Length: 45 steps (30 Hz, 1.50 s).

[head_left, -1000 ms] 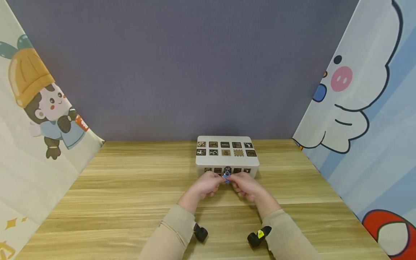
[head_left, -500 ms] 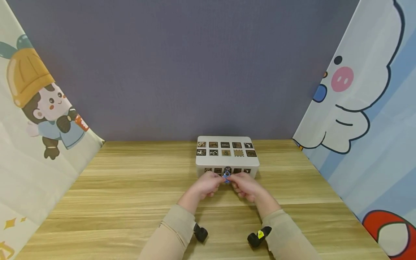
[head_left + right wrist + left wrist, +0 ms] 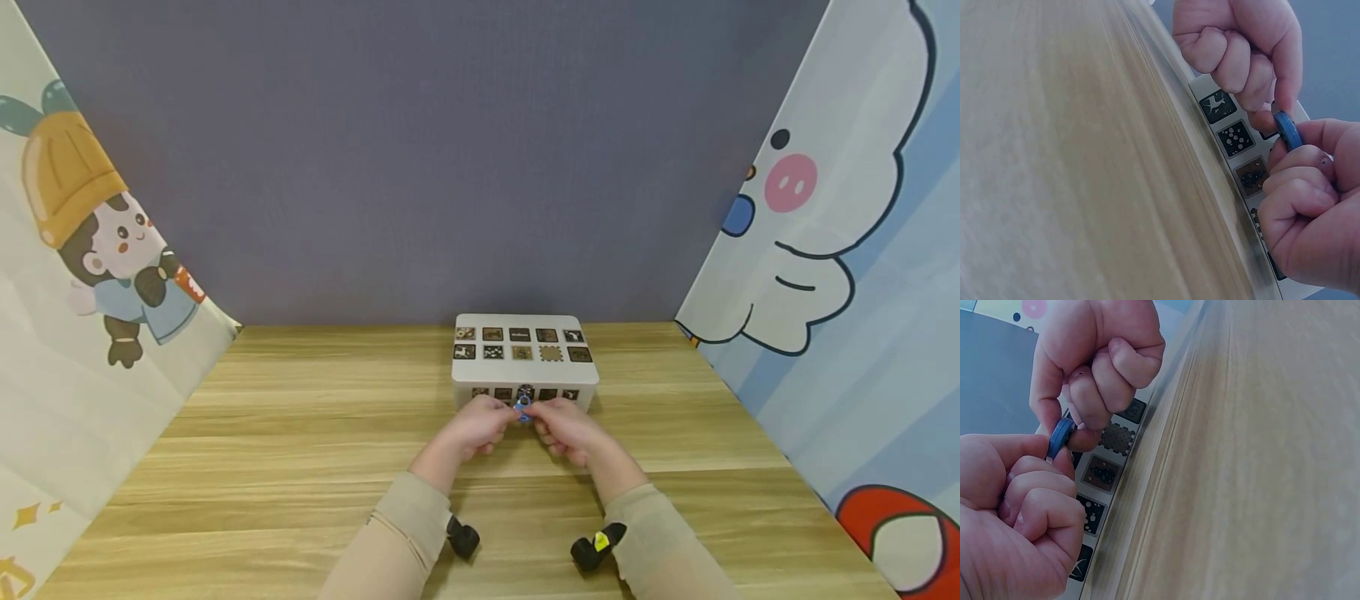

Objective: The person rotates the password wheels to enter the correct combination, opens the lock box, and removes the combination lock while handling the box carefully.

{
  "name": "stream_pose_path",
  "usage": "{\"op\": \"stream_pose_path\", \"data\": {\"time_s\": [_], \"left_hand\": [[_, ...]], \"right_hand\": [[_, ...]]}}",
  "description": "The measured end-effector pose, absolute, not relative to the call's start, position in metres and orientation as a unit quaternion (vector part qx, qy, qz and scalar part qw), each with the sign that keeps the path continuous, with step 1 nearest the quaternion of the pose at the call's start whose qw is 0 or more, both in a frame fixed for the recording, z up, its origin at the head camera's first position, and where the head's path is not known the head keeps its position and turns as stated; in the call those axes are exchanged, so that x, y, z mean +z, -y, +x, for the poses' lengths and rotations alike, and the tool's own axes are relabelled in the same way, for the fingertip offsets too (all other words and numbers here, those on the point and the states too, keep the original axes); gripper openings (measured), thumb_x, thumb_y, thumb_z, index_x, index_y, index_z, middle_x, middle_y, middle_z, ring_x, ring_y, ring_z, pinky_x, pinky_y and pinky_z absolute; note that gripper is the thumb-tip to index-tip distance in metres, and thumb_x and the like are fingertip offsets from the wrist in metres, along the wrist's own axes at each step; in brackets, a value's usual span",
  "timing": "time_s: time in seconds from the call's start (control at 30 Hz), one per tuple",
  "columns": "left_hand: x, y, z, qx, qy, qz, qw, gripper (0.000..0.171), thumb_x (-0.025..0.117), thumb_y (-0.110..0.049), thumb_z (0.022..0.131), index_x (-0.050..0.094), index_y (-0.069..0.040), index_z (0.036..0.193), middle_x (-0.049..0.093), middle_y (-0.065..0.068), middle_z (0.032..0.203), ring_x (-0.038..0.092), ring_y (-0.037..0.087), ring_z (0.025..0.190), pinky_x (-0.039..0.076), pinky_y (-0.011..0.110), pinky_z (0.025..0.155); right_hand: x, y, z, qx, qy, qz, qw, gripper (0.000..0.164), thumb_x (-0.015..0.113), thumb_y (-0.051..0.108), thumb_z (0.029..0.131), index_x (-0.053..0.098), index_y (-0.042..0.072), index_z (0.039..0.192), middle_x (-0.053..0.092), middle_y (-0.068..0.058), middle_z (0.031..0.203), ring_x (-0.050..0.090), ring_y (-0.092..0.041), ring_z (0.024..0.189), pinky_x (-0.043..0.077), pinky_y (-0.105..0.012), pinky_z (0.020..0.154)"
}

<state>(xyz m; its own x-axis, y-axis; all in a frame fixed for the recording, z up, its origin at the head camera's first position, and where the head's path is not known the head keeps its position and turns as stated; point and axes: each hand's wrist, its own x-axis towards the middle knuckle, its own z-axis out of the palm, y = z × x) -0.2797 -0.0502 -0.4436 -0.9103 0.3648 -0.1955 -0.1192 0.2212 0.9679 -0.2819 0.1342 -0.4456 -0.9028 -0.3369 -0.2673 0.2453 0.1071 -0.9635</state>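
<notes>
A small blue padlock (image 3: 523,407) hangs at the metal clasp (image 3: 526,390) on the front of a white box (image 3: 525,372). My left hand (image 3: 482,423) pinches the padlock's left end between thumb and index finger, its other fingers curled in. In the left wrist view, a sliver of silver metal (image 3: 1049,460) shows at those fingertips. From the other side, my right hand (image 3: 567,427) pinches the padlock's right part the same way. The fingertips cover much of the padlock (image 3: 1287,130) in the right wrist view. The lid of the box is down.
Dark and tan picture squares mark the lid and front of the box. It stands near the back of a wood-grain table (image 3: 337,400), before a grey-purple wall (image 3: 450,167). Cartoon-printed panels (image 3: 825,250) flank the table. Each wrist carries a small black camera (image 3: 463,540).
</notes>
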Motion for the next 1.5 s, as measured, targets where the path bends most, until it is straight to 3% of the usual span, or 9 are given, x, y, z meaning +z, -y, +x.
{"op": "stream_pose_path", "data": {"time_s": [0.83,1.13,1.5], "left_hand": [[-0.445,0.050,-0.281,0.621,-0.754,0.082,0.198,0.029,0.058,-0.021,0.091,0.065,0.004,0.102,0.033,-0.007,0.048,0.027,0.007,0.037,0.027,0.021,0.036],[-0.446,0.050,-0.282,0.621,-0.755,0.086,0.194,0.030,0.059,-0.024,0.091,0.066,0.003,0.100,0.034,-0.007,0.049,0.028,0.007,0.037,0.028,0.021,0.036],[-0.446,0.050,-0.282,0.619,-0.756,0.084,0.197,0.031,0.058,-0.024,0.091,0.065,0.004,0.102,0.033,-0.007,0.049,0.028,0.007,0.038,0.028,0.021,0.037]], "right_hand": [[-0.446,-0.136,-0.282,-0.663,-0.713,-0.031,0.224,0.034,0.059,0.027,0.089,0.058,-0.008,0.093,0.033,0.004,0.053,0.023,-0.008,0.042,0.020,-0.021,0.036],[-0.446,-0.144,-0.287,-0.686,-0.690,0.001,0.230,0.034,0.058,0.036,0.092,0.057,0.002,0.090,0.033,0.005,0.055,0.022,-0.008,0.043,0.019,-0.021,0.037],[-0.439,-0.154,-0.288,-0.694,-0.686,0.012,0.220,0.041,0.061,0.038,0.089,0.062,0.000,0.106,0.034,0.007,0.055,0.022,-0.006,0.043,0.018,-0.020,0.038]]}}
